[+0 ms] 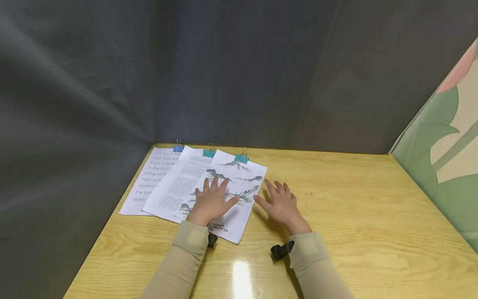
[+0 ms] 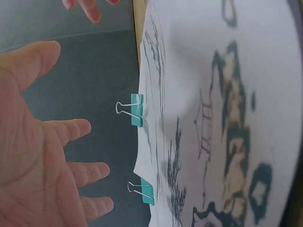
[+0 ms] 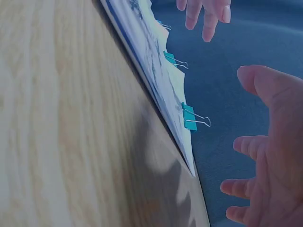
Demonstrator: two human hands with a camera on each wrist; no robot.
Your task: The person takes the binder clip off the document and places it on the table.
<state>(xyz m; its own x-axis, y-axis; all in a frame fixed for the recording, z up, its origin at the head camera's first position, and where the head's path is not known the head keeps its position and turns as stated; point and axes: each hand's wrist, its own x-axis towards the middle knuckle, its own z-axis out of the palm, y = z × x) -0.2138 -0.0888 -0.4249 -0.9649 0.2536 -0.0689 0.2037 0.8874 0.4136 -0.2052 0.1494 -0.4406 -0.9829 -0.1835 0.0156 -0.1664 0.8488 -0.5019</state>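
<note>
Three clipped paper stacks overlap like a fan on the table. On top, the rightmost stack bears an ink landscape and has a teal binder clip at its upper edge. Beneath its left side lies a stack of small print with another teal binder clip. Farthest left is a large-print stack with a blue binder clip. My left hand hovers over the landscape sheet, fingers spread. My right hand is held above the table just off that sheet's right edge, fingers spread, holding nothing.
The light wooden table extends to the right of the papers. A dark cloth hangs behind and along the left. At the far right stands a leaf-patterned wall. Black wrist devices sit under both sleeves.
</note>
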